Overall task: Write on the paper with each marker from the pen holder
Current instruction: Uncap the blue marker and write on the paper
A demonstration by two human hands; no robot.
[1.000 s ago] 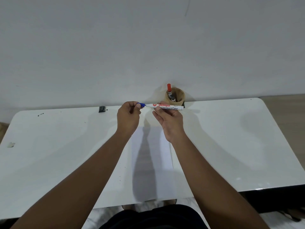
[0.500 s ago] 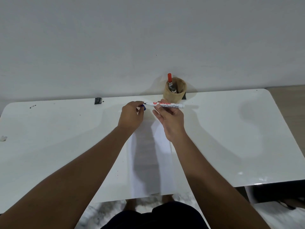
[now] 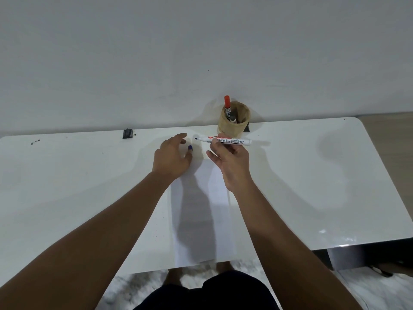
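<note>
Black clip (image 3: 127, 133): lying at the table's far edge, about 10 o'clock from the left hand, well apart; no part in the task; too small to identify for certain.
Table (image 3: 67, 175): white and glossy; specks at the far left too small to name.
Left hand (image 3: 172, 156): palm down, fingers loosely spread just above the paper's far left corner; blue cap (image 3: 190, 148) showing at the fingertips, at 3 o'clock from the knuckles. Held or just set down: cannot tell. Probably kept close for recapping.
Paper (image 3: 201, 211): 1 white sheet lying flat between the forearms, long side running 12 to 6 o'clock; near edge just over the table's lip; far end covered by both hands; marks, if any, lost in arm shadow.
Right hand (image 3: 230, 161): closed lightly on the marker (image 3: 224, 140), pinched at mid-barrel, raised above the paper's far end; barrel level, bare blue tip pointing to 9 o'clock. Not yet a writing grip, judging by the sideways tip.
Pen holder (image 3: 234, 120): tan cup by the wall, at 12 o'clock from the right hand, just beyond the marker; 1 orange-capped marker (image 3: 227, 102) upright inside, a 2nd grey-ended 1 beside it; colours below the rim hidden.
</note>
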